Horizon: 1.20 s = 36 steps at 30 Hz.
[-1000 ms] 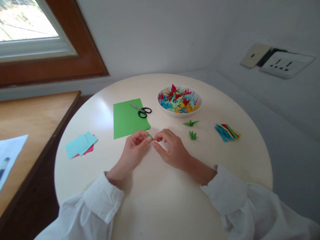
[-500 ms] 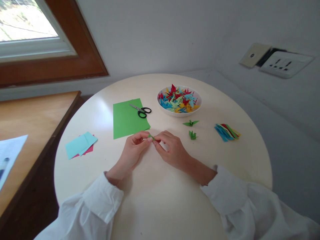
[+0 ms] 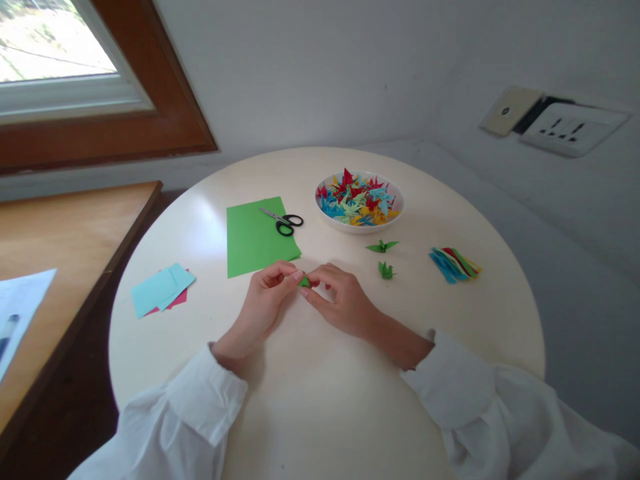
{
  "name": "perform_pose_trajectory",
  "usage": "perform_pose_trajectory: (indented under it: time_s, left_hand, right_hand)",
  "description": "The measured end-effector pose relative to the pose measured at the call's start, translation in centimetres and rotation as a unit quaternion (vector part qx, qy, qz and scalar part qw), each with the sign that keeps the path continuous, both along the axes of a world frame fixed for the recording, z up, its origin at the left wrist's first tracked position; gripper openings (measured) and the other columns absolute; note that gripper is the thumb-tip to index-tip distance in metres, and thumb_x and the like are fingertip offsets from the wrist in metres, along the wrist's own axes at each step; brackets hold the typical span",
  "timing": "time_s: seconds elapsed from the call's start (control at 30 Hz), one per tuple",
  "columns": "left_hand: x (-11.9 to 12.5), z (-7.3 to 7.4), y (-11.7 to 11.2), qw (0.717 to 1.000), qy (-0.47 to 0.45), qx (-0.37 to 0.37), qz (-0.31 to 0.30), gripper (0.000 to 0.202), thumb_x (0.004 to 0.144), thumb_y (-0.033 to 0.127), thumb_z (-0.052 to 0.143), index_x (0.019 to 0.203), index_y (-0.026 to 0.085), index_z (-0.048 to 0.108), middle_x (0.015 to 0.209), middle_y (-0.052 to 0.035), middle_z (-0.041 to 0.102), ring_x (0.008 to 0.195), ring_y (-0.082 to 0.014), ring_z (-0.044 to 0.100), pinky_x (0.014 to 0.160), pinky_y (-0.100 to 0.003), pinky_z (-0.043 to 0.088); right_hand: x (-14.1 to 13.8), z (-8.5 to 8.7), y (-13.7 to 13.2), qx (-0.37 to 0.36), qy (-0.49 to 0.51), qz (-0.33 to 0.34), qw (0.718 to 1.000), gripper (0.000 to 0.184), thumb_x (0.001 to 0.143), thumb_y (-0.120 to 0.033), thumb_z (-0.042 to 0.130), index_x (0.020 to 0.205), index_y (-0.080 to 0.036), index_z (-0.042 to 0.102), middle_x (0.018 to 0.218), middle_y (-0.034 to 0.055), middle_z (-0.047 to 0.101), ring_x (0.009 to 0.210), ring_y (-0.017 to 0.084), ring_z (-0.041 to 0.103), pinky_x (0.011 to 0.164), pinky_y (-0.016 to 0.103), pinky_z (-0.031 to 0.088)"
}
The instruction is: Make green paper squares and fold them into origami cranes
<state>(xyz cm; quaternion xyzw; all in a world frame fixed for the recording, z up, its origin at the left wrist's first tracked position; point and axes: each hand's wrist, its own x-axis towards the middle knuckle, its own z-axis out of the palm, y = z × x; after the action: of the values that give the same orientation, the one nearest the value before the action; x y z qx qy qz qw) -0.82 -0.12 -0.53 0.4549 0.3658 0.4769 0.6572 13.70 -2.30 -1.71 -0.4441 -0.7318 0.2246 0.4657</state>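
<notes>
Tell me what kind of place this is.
Probably a room at home used for paper folding: a round table by a wood-framed window, a wall socket, and a bowl of small folded paper shapes.

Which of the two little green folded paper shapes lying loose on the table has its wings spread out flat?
The farther folded shape, just below the bowl, has flat wings; the nearer folded shape is bunched up.

Green paper piece [image 3: 304,282]: mostly buried between the fingertips of the left hand [image 3: 263,305] and the right hand [image 3: 345,303]; its folded shape is too small to tell.
Red sheet [image 3: 175,303]: at 9 o'clock of the hands, only a sliver peeks from under the light blue sheet [image 3: 161,288].
White paper [image 3: 17,313]: cut off by the left edge, print blurred.
Bowl [image 3: 359,227]: individual folded pieces too small to tell.
</notes>
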Motion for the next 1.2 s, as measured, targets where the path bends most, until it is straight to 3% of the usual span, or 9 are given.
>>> perform_pose_trajectory:
  time_s: [0.43, 0.77, 1.2]
  left_hand:
    - [0.05, -0.02, -0.14, 0.999, -0.031, -0.031, -0.026, 0.012, 0.064, 0.026, 0.076, 0.062, 0.017, 0.068, 0.064, 0.0011, 0.061, 0.063, -0.0101, 0.053, 0.064, -0.023, 0.041]
    - [0.02, -0.05, -0.11, 0.997, -0.050, -0.044, -0.036, 0.008, 0.064, 0.022, 0.075, 0.062, 0.017, 0.069, 0.064, 0.0004, 0.063, 0.064, -0.0097, 0.055, 0.065, -0.022, 0.042]
    - [-0.14, 0.13, 0.26, 0.993, -0.060, -0.092, -0.032, 0.021, 0.061, 0.031, 0.078, 0.061, 0.013, 0.069, 0.061, -0.0008, 0.059, 0.060, -0.0093, 0.051, 0.062, -0.022, 0.039]
  right_hand:
    - [0.15, -0.07, 0.06, -0.060, 0.012, -0.005, 0.998, 0.015, 0.077, -0.017, 0.056, 0.064, -0.019, 0.051, 0.063, -0.0017, 0.056, 0.056, 0.010, 0.046, 0.054, 0.023, 0.036]
    - [0.21, 0.27, 0.04, -0.053, 0.011, 0.002, 0.999, 0.015, 0.076, -0.016, 0.056, 0.062, -0.018, 0.050, 0.061, -0.0021, 0.054, 0.055, 0.010, 0.044, 0.052, 0.023, 0.034]
    - [0.08, -0.20, 0.28, -0.123, 0.051, 0.027, 0.991, 0.016, 0.080, -0.024, 0.054, 0.066, -0.017, 0.054, 0.061, -0.0028, 0.053, 0.056, 0.009, 0.043, 0.052, 0.023, 0.033]
